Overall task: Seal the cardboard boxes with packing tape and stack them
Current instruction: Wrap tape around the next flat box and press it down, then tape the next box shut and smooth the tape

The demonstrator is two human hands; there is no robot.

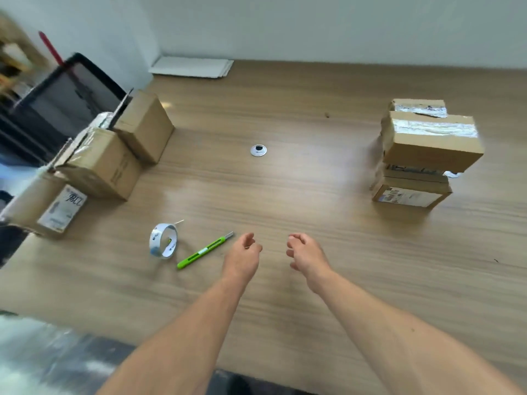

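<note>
Your left hand (pixel 242 252) and right hand (pixel 305 252) hover loosely curled, holding nothing. White roll of clear packing tape (pixel 163 240) and slim green utility knife (pixel 204 252) lie just left, handy. Open brown cardboard boxes (pixel 99 166) wait far left. The taped brown box stack (pixel 427 143) stands far right, probably to separate done from pending.

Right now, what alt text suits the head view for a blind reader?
The left hand and right hand hover empty over a wooden table, near a tape roll and green cutter. Taped boxes stand stacked right; more boxes left.
</note>
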